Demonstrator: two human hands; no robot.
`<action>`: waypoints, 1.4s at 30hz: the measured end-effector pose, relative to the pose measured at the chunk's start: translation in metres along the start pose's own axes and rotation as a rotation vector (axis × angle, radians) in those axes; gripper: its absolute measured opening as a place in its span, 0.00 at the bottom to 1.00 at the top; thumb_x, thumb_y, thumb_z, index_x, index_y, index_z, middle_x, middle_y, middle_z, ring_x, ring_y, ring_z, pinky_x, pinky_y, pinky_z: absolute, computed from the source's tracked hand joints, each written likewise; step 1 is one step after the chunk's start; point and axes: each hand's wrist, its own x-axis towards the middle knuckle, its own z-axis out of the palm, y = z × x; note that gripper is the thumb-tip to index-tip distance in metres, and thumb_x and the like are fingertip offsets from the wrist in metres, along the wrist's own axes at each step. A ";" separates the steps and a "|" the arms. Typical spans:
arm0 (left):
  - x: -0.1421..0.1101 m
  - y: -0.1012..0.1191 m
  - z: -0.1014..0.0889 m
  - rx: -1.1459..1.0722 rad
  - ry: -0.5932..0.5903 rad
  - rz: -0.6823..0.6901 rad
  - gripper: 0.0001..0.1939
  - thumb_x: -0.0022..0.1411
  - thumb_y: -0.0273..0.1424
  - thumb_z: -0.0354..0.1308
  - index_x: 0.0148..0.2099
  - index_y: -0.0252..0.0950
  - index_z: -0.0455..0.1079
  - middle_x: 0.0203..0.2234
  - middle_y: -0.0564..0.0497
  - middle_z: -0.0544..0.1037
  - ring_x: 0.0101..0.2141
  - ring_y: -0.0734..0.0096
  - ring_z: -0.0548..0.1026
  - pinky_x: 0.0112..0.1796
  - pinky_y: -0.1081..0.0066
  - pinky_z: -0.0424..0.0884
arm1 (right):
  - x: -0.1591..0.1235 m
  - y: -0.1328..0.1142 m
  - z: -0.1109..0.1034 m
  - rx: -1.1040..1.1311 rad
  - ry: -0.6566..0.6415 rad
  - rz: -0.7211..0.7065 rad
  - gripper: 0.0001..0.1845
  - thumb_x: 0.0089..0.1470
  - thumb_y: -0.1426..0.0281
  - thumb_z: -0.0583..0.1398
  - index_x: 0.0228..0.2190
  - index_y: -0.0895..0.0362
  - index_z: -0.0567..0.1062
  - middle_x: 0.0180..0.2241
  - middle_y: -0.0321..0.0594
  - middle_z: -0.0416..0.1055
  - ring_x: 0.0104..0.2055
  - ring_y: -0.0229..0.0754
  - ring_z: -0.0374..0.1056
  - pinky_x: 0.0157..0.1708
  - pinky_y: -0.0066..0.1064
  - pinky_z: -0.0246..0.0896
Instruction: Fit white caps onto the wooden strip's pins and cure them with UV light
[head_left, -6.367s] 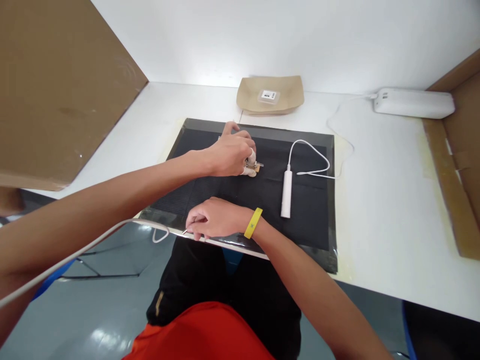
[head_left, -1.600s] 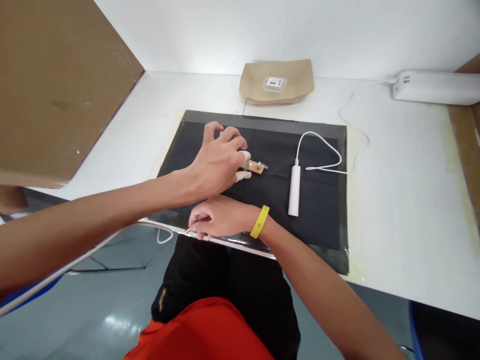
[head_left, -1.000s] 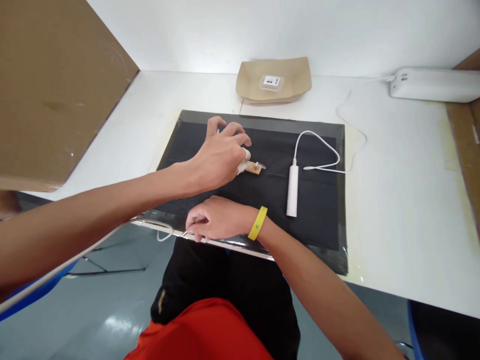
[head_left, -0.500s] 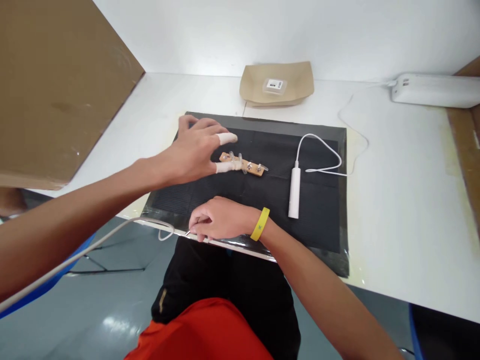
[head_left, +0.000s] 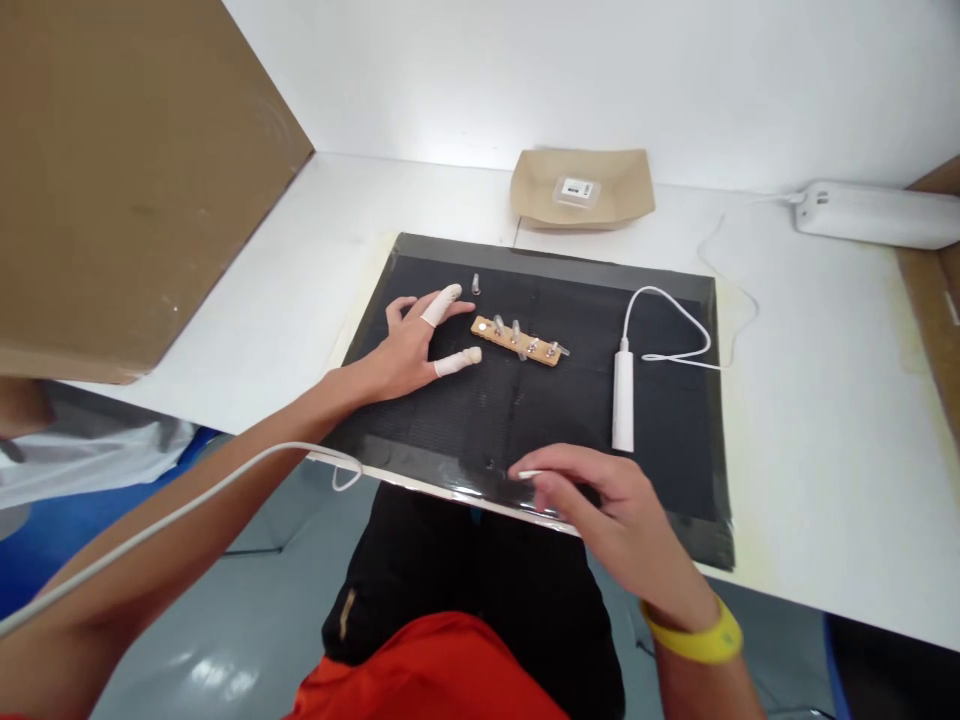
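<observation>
My left hand (head_left: 412, 350) rests on the black mat (head_left: 450, 430), with white finger cots on its thumb and index finger. Its fingers are spread and hold nothing. Just right of them lies a narrow wooden strip (head_left: 517, 341) carrying several clear, curved tube pieces and small metal parts. A loose clear piece (head_left: 475, 284) stands beyond my index fingertip. Near the mat's front edge, my right hand (head_left: 615, 510) pinches a small white stick (head_left: 529, 474) between thumb and index finger; the rest of it is hidden.
A white stick-shaped device (head_left: 623, 400) with a looped cable lies on the mat's right side. Behind the mat sits a cardboard tray (head_left: 585, 190) holding a small labelled clear box. A white power strip (head_left: 877, 213) is at back right. Another person's arm (head_left: 22, 405) shows at far left.
My left hand has drawn back left from the wooden strip, uncovering its left end and the loose clear piece. My right hand has moved right along the front edge and turned. The view shifted slightly.
</observation>
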 end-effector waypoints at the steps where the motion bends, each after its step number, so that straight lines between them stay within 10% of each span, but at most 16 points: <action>1: 0.002 0.001 0.001 -0.008 0.008 0.013 0.44 0.70 0.50 0.59 0.77 0.40 0.44 0.67 0.39 0.71 0.72 0.49 0.59 0.68 0.45 0.40 | -0.007 0.005 -0.002 -0.017 0.088 0.044 0.13 0.68 0.60 0.61 0.41 0.52 0.83 0.45 0.42 0.84 0.28 0.36 0.74 0.27 0.29 0.67; 9: -0.016 0.005 0.006 -0.030 0.062 0.007 0.46 0.71 0.51 0.60 0.78 0.43 0.38 0.62 0.43 0.77 0.71 0.50 0.63 0.68 0.46 0.38 | 0.012 0.013 0.006 -0.055 0.431 0.298 0.22 0.68 0.49 0.57 0.34 0.52 0.79 0.41 0.51 0.84 0.48 0.53 0.79 0.28 0.31 0.70; 14: -0.023 0.006 0.009 -0.017 0.060 0.079 0.47 0.74 0.52 0.57 0.78 0.46 0.31 0.63 0.43 0.76 0.71 0.50 0.63 0.68 0.46 0.40 | 0.032 0.006 0.012 -0.058 0.422 0.378 0.24 0.67 0.48 0.58 0.35 0.54 0.80 0.66 0.52 0.71 0.31 0.39 0.77 0.28 0.33 0.73; 18: -0.021 0.007 0.005 0.017 0.071 0.141 0.46 0.74 0.51 0.57 0.78 0.46 0.33 0.61 0.43 0.78 0.69 0.50 0.66 0.67 0.46 0.41 | 0.037 0.000 0.009 -0.112 0.402 0.387 0.23 0.68 0.48 0.58 0.35 0.53 0.80 0.66 0.50 0.71 0.31 0.38 0.76 0.29 0.34 0.75; 25: -0.011 0.004 -0.004 0.090 0.047 0.242 0.41 0.76 0.50 0.53 0.78 0.41 0.38 0.60 0.39 0.78 0.66 0.52 0.70 0.67 0.48 0.44 | 0.052 -0.002 -0.011 -0.171 0.412 0.295 0.21 0.69 0.51 0.57 0.32 0.50 0.80 0.36 0.49 0.84 0.63 0.58 0.73 0.44 0.42 0.76; 29: -0.002 0.003 -0.010 0.196 0.071 0.246 0.28 0.77 0.46 0.54 0.71 0.42 0.57 0.57 0.41 0.80 0.63 0.49 0.73 0.66 0.45 0.47 | 0.057 0.001 -0.019 -0.179 0.428 0.275 0.20 0.70 0.53 0.57 0.32 0.51 0.79 0.46 0.51 0.83 0.72 0.58 0.62 0.37 0.35 0.75; 34: 0.000 -0.004 -0.016 0.221 0.105 0.190 0.21 0.74 0.46 0.58 0.65 0.50 0.68 0.55 0.47 0.80 0.59 0.48 0.74 0.60 0.44 0.57 | 0.037 -0.004 -0.027 -0.270 0.501 0.241 0.18 0.68 0.55 0.59 0.32 0.52 0.80 0.60 0.47 0.77 0.57 0.53 0.77 0.28 0.31 0.72; 42: 0.008 0.014 -0.007 0.280 0.121 0.121 0.32 0.63 0.60 0.62 0.64 0.53 0.70 0.69 0.46 0.68 0.65 0.36 0.64 0.59 0.39 0.57 | 0.008 0.011 -0.071 -0.736 0.767 0.101 0.11 0.65 0.57 0.63 0.36 0.49 0.82 0.53 0.40 0.81 0.40 0.49 0.80 0.38 0.43 0.74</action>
